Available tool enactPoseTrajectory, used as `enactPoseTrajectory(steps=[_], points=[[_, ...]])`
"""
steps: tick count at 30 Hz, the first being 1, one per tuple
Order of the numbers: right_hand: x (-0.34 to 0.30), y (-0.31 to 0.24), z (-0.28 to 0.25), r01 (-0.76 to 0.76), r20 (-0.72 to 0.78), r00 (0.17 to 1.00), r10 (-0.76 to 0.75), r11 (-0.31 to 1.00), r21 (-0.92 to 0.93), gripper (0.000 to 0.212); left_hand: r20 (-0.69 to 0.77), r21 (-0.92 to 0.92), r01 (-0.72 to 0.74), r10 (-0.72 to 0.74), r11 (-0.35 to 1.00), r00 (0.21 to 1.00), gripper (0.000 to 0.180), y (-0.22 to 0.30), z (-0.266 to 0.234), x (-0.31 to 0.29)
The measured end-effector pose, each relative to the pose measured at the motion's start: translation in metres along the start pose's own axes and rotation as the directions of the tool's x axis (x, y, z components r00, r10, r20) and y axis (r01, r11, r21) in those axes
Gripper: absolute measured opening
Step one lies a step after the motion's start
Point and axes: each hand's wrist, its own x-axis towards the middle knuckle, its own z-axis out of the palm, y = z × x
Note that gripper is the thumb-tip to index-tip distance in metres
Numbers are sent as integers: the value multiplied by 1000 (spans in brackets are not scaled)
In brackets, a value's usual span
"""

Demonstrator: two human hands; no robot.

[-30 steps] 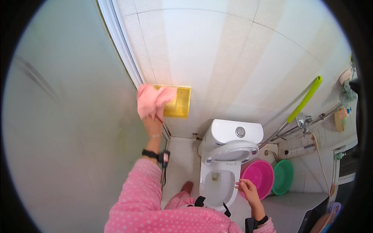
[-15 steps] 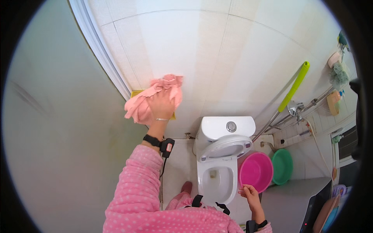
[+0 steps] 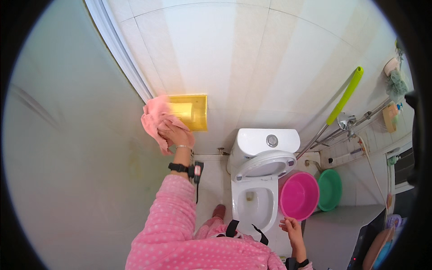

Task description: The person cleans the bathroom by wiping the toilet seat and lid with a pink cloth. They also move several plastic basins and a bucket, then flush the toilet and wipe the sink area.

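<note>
My left hand [image 3: 174, 134] presses a crumpled pink cloth [image 3: 155, 112], fingers over it, against the left side of a yellow wall box [image 3: 200, 112]. The cloth covers that side of the box. A paler yellow block-like shape shows inside the box, whose right part is in plain sight. My right hand [image 3: 291, 225] hangs low at the right with nothing visible in it, fingers loosely bent and a little apart. It is nearest to a pink basin [image 3: 299, 196], just in front of its rim, apart from the toilet [image 3: 254, 216] on its left.
A frosted panel [image 3: 90, 157] with a white frame [image 3: 119, 49] stands at the left. The toilet's lid [image 3: 265, 165] is raised. A green-handled pole [image 3: 345, 95] leans on the tiled wall. A green basin [image 3: 330, 190] and a grey cabinet-like appliance [image 3: 342, 229] stand at the right.
My left hand and the cloth have moved left and downward across the yellow box, uncovering its middle and right. My right hand's fingers have loosened slightly. The view has shifted a little.
</note>
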Motion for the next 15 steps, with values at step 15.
enactPoseTrajectory(steps=[15], points=[[-32, 37, -18, -39, -48, 998, 42, 997, 62, 28, -6, -173, 66, -68, 983, 998, 30, -11, -5, -9]])
